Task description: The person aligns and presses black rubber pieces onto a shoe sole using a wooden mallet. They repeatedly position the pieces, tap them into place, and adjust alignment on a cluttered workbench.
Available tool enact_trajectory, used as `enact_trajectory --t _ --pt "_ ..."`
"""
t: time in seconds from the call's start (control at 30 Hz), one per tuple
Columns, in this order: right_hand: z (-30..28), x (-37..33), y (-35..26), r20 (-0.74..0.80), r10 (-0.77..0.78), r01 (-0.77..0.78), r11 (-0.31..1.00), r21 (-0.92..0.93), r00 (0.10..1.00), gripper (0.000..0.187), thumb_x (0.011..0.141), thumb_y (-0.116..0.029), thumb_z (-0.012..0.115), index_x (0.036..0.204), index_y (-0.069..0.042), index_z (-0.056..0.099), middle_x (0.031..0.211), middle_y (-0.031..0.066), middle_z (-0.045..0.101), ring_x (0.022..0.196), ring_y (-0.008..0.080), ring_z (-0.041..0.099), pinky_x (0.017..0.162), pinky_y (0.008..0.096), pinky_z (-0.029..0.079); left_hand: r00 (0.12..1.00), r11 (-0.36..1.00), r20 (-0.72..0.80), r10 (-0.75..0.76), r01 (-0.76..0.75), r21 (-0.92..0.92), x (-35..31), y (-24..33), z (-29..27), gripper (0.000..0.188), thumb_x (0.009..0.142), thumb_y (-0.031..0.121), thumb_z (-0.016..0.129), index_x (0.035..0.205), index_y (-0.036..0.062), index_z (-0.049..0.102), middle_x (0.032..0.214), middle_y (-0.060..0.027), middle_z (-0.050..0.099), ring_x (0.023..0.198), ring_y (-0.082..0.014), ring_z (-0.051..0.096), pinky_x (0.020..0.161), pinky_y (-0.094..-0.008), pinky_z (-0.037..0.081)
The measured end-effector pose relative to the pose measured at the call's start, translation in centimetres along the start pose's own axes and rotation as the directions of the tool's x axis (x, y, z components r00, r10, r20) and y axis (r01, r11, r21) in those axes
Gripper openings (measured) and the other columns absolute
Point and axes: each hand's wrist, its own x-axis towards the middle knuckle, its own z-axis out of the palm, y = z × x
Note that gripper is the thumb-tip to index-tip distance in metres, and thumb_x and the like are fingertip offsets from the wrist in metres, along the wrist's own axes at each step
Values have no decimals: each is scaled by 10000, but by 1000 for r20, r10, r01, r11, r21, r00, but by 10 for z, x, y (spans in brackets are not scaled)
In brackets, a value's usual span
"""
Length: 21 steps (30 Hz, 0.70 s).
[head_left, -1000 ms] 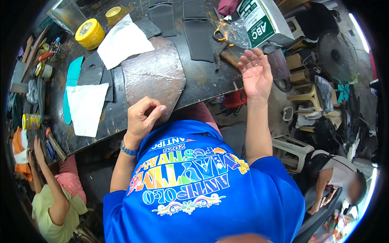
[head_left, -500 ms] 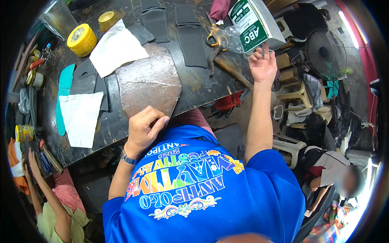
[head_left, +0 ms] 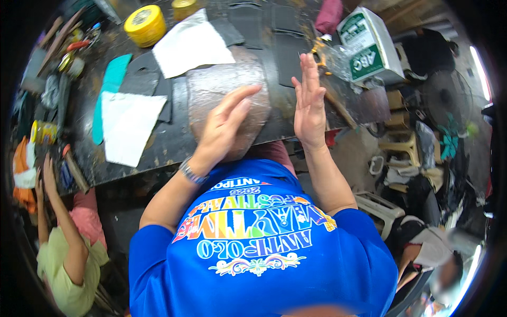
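My left hand (head_left: 224, 122) is over a worn brown slab (head_left: 208, 98) at the table's near edge, fingers stretched out and holding nothing; whether it touches the slab I cannot tell. Just right of the slab my right hand (head_left: 310, 108) is raised, fingers extended upward and nothing visible in the palm. One white sheet (head_left: 190, 45) overlaps the slab's far left corner. A second white sheet (head_left: 129, 127) lies farther left, across part of a teal sole-shaped piece (head_left: 109, 87) and dark grey cut pieces (head_left: 140, 76). Black flat pieces (head_left: 289, 53) lie beyond my right hand.
At the back right stand a white-and-green tin (head_left: 369, 47) and a clear plastic bag (head_left: 339, 61), near orange-handled scissors (head_left: 319, 53). A wooden handle (head_left: 340, 108) lies by the edge. Yellow tubs (head_left: 144, 25) stand at the back left. Another person's hands (head_left: 46, 179) are at the far left.
My right hand has come left from beside the tin to next to the slab. My left hand has uncurled and reached farther over the slab. The whole view has shifted.
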Motion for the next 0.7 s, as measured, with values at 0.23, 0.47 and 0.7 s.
enact_trajectory --t 0.23,0.47,0.7 --pt "84 13 6 205 95 -70 990 -125 974 903 1010 -717 116 1613 -50 195 1694 131 123 1570 283 50 1265 416 17 986 991 -166 36 -56 -122 40 -8 37 722 1103 500 270 1625 47 62 1695 -146 104 1562 -245 87 1257 -360 90" --pt "113 -9 7 461 -93 157 982 -102 882 918 1018 -693 194 1616 -6 81 1685 229 20 1565 362 -32 1248 455 -23 933 958 -358 15 -116 -262 61 9 -15 865 1038 676 150 1626 47 61 1692 -156 123 1568 -256 71 1255 -384 83" --pt "116 34 -4 419 93 -38 990 -139 903 971 975 -762 91 1613 -33 163 1686 166 128 1568 304 42 1258 420 -5 928 985 -340 152 -169 -22 41 8 2 670 1114 450 146 1620 29 21 1699 -146 65 1568 -276 26 1262 -362 44"
